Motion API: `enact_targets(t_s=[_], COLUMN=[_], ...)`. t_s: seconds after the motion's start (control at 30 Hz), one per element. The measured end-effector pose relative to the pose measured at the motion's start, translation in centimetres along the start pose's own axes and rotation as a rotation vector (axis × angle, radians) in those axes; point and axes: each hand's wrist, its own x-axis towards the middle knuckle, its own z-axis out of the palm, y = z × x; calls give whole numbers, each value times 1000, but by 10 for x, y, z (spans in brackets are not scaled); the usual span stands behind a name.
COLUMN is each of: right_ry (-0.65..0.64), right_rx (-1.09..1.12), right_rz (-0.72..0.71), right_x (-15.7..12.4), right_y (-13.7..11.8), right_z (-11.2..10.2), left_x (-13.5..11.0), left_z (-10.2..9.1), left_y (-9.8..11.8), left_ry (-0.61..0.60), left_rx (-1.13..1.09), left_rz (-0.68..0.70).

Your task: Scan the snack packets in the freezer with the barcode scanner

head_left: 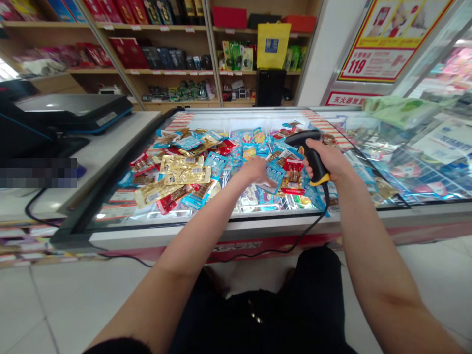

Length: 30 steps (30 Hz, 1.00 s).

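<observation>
My right hand (pixel 328 160) is wrapped round the grip of a black and yellow barcode scanner (pixel 314 160). The scanner's head points left over the heap, and its cable (pixel 317 219) hangs down in front of the counter. Lower and to the left, my left hand (pixel 257 171) has its thumb across a blue snack packet (pixel 275 176); its other fingers are partly hidden. Beside that packet lies a red packet with a clear window (pixel 293 176). Gold packets (pixel 186 169) and more blue and red ones are heaped to the left on the glass top.
The glass-topped freezer (pixel 121 212) extends across in front of me. A flat scale-like device (pixel 79 110) stands on the left counter. Green plastic bags (pixel 401 112) lie at the right. Behind are stocked shelves (pixel 169 72) and a yellow bag (pixel 273 44).
</observation>
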Motion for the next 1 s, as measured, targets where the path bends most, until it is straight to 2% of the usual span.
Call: enact_targets(t_s=[0.13,0.3,0.4,0.53,0.73,0.87,1.0], right_ry=[3,7,7,6,-15,-74,-110], right_rx=[-3,-3,-14,-30,-39,-46,-82], right_rz=[4,32,47,65,78,65,80], right_x=[-1,-1,-2,0,3,4,7], right_y=[5,8,8,7,5,4,5], right_z=[-4,1,5,10,27,43,56], left_x=[6,31,47,53,50,49,47], left_z=[4,6,8,9,3,0,-2], left_y=[6,2,-8,-24,-41,-47,-51], left_ry=[-8,176,240,247,366,450,510], left_rx=[-60,-206,-434,-789,-1034,-1090,-964], left_rz=[-60,-98,-127,-190,-289,-315,-324])
